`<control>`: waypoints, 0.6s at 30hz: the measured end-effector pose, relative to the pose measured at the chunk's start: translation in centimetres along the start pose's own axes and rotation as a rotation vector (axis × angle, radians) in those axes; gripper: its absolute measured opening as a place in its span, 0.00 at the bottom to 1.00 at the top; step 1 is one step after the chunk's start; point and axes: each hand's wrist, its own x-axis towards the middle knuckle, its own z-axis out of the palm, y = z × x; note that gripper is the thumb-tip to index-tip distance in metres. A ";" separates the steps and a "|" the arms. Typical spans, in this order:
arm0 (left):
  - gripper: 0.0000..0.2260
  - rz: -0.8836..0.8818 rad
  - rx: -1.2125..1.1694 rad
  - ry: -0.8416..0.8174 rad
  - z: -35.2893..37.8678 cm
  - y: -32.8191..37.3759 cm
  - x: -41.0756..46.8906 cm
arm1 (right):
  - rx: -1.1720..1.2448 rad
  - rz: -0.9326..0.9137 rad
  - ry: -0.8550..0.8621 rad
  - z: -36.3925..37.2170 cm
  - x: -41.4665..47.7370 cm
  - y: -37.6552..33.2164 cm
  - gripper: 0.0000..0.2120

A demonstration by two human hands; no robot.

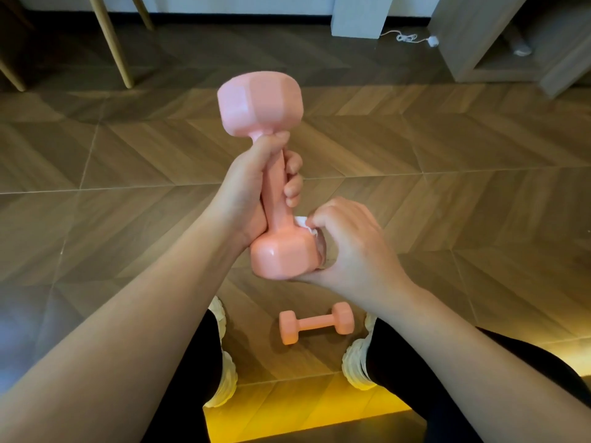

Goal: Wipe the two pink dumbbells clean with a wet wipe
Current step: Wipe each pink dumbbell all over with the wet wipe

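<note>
My left hand [256,183] grips the handle of a pink dumbbell [260,105], held nearly upright in front of me. Its lower head [281,257] points toward me. My right hand [348,244] is cupped around the right side of that lower head, pressing a white wet wipe [303,223] against it; only a small corner of the wipe shows between my fingers. The second pink dumbbell [315,322] lies on the floor between my feet.
Wooden herringbone floor [447,174] all around. My white shoes [356,362] and black trousers flank the floor dumbbell. Wooden chair legs [110,39] stand far left; a white post, a cable [406,36] and grey furniture [479,36] stand at the far right.
</note>
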 end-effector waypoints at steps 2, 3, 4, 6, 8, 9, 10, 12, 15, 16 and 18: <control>0.12 -0.007 -0.016 0.009 0.0 -0.1 0.1 | 0.048 0.017 -0.070 0.1 0.0 0.2 0.28; 0.13 -0.009 -0.019 0.008 -0.1 -0.2 0.1 | 0.098 0.040 -0.141 -0.1 0.2 0.2 0.28; 0.14 -0.010 -0.018 0.007 -0.2 -0.2 0.1 | 0.128 0.047 -0.196 -0.2 0.5 0.3 0.28; 0.12 0.000 -0.010 0.015 -0.1 -0.2 0.1 | 0.097 0.010 -0.185 -0.2 0.8 0.6 0.27; 0.09 0.016 0.053 0.090 0.0 0.0 0.2 | 0.021 -0.028 -0.071 -0.3 0.6 0.7 0.27; 0.09 0.014 0.097 0.145 -0.1 0.0 0.2 | -0.020 -0.036 -0.017 -0.3 0.5 0.8 0.27; 0.10 -0.001 0.128 0.191 -0.1 0.0 0.2 | -0.055 -0.036 0.014 -0.3 0.4 0.9 0.27; 0.09 -0.057 0.130 0.253 -0.2 -0.2 0.2 | -0.098 -0.024 0.003 -0.2 0.3 0.9 0.27; 0.07 -0.113 0.138 0.302 -0.1 -0.2 0.0 | -0.054 0.017 -0.134 0.0 0.5 0.3 0.27; 0.07 -0.122 0.133 0.304 -0.1 -0.2 -0.1 | -0.003 0.047 -0.192 0.0 0.6 0.1 0.28; 0.09 -0.129 0.084 0.300 -0.1 0.0 -0.2 | 0.065 0.075 -0.240 0.0 0.7 -0.2 0.29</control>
